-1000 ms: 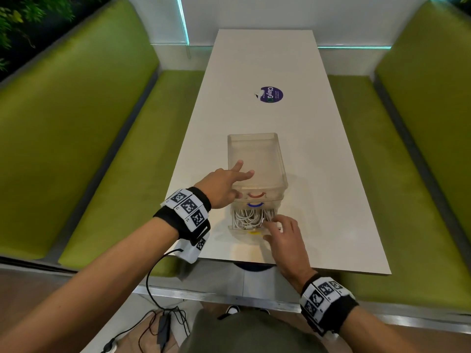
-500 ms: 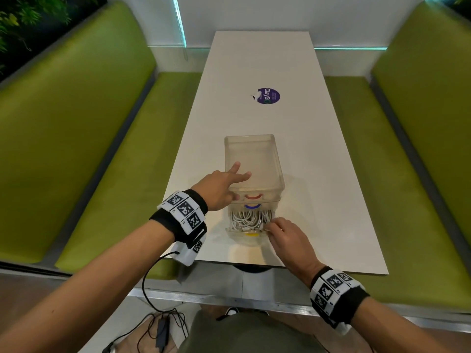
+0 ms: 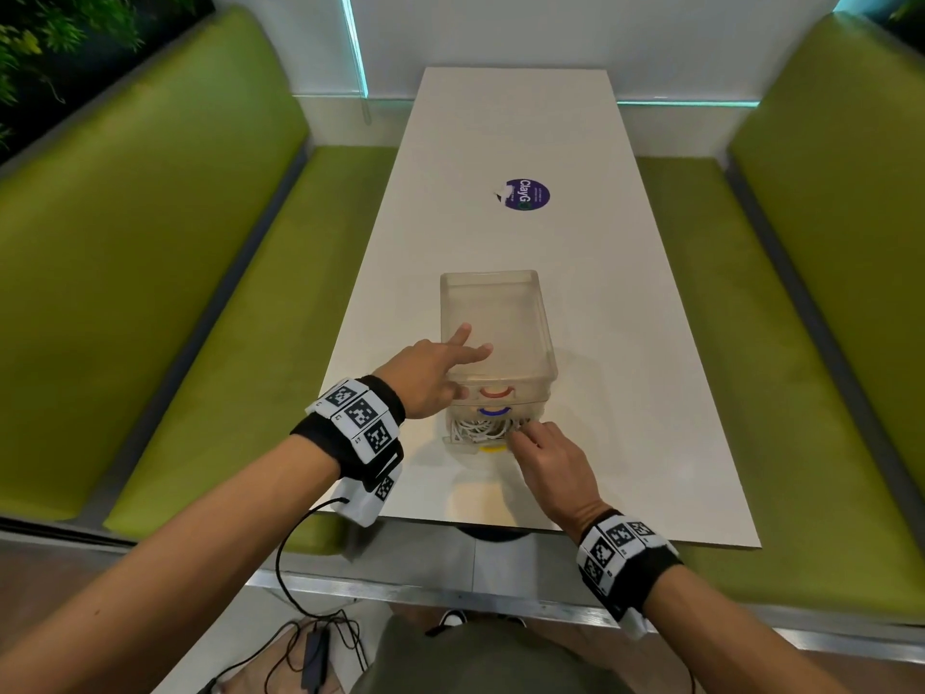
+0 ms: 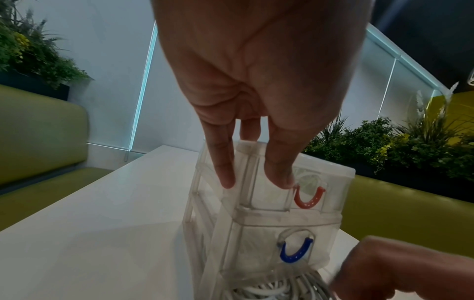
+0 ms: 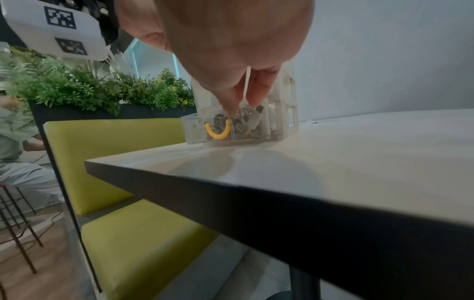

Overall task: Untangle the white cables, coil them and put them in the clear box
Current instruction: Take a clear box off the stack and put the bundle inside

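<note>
A clear plastic drawer box stands near the front of the white table, with red, blue and yellow handles. Its bottom drawer is pulled out and holds tangled white cables. My left hand rests on the box's top left corner with straight fingers against its side. My right hand reaches into the open drawer and pinches a white cable between thumb and fingers.
Green bench seats run along both sides of the table. A purple round sticker lies farther back on the table. Planters with green plants stand behind the bench. A black wire trails on the floor below.
My right hand has crept forward into the open bottom drawer onto the cables. The left hand has stayed on the box.
</note>
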Available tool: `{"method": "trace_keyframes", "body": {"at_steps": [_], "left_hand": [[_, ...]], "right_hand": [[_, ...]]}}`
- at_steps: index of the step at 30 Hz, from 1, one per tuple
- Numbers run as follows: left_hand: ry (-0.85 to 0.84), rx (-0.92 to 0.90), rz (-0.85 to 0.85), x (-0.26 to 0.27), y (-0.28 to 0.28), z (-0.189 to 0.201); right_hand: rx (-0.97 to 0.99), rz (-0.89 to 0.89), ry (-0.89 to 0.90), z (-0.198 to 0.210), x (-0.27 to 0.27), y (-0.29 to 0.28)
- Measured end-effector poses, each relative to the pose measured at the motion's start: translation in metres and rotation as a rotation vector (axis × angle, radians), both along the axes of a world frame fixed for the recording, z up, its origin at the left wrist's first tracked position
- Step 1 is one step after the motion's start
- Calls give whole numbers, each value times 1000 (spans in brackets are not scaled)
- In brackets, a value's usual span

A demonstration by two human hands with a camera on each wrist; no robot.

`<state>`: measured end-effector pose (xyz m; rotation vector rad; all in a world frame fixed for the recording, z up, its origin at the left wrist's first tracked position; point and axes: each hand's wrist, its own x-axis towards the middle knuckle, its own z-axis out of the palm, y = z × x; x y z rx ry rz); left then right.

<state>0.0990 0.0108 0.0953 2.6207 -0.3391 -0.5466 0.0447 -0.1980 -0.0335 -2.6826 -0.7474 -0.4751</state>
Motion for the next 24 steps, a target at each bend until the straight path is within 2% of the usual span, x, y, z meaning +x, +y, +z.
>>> {"method": "trace_keyframes", "body": {"at_steps": [5, 9, 11, 14, 18, 21, 24], "left_hand": [[-11, 7, 0, 0, 0, 0], [-13, -8, 7, 0, 0, -2], [-12, -10, 8, 0, 1, -2], [-20, -2, -3, 0, 0, -3], [-20, 13, -9, 1, 0, -3], [-15, 0, -3, 3, 1, -4], [-3, -28, 3, 4, 3, -7]], "right_hand": [[-65, 57, 0, -8, 2, 4], [-65, -14, 44, -8, -4, 19], [-39, 13, 61, -8, -14, 25], [-71, 103, 169, -5, -24, 33], [-36, 28, 360, 2, 7, 40], [-52, 34, 392, 3, 19, 40], [60, 91, 454, 11, 6, 36]]}}
